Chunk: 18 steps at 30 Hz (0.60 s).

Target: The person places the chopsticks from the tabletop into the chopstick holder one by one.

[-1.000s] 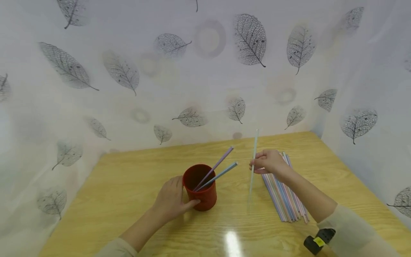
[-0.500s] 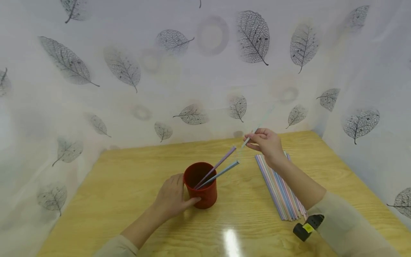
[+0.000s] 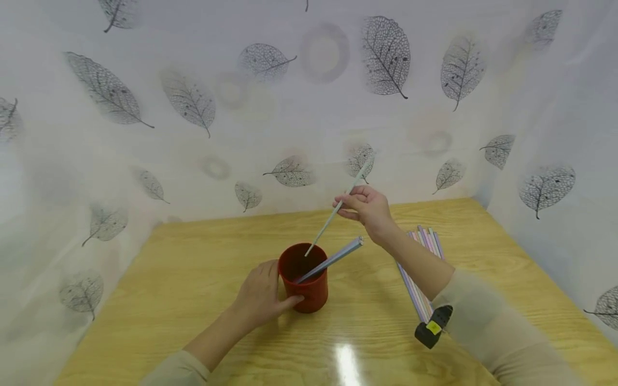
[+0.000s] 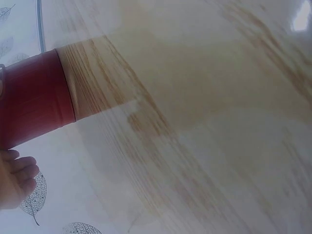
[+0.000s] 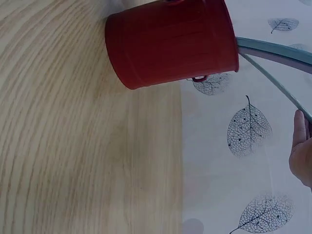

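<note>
A red cup (image 3: 311, 296) stands upright on the wooden table, and my left hand (image 3: 260, 297) grips its left side, thumb across the front. Two straws, one blue and one purple (image 3: 338, 257), lean out of the cup to the right. My right hand (image 3: 370, 212) pinches a pale green straw (image 3: 322, 230) between thumb and fingers. This straw slants down to the left, its lower end at the cup's opening. In the right wrist view, the pale straw (image 5: 273, 81) reaches to the rim beside the other two. A small loop (image 5: 199, 78) shows on the cup's side.
To the right lies a pile of pastel straws (image 3: 429, 238), partly covered by the right forearm. A black wrist camera (image 3: 429, 333) hangs at the right sleeve. Behind the table (image 3: 207, 252) rises a pale curtain (image 3: 299, 118) printed with leaves.
My right hand has moved left from beside the pile to above the cup, tilting the pale green straw. The purple straw has dropped down beside the blue one. The left hand stays on the cup.
</note>
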Tool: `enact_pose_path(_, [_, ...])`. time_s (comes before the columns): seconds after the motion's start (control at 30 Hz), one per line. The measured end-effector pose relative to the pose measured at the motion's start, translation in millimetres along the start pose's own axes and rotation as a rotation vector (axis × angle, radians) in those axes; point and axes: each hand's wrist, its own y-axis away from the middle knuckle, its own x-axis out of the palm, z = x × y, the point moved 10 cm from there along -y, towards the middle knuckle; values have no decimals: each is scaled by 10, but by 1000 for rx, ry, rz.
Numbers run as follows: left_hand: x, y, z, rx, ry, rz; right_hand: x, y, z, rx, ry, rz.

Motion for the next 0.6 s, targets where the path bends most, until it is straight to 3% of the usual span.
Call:
enact_pose_path(0.33, [18,-15,-6,-5,8,33,288,83,-420,83,182,213])
enact_pose_path(0.6, [26,9,16,-9,27,33,367,150,-550,142,208,263])
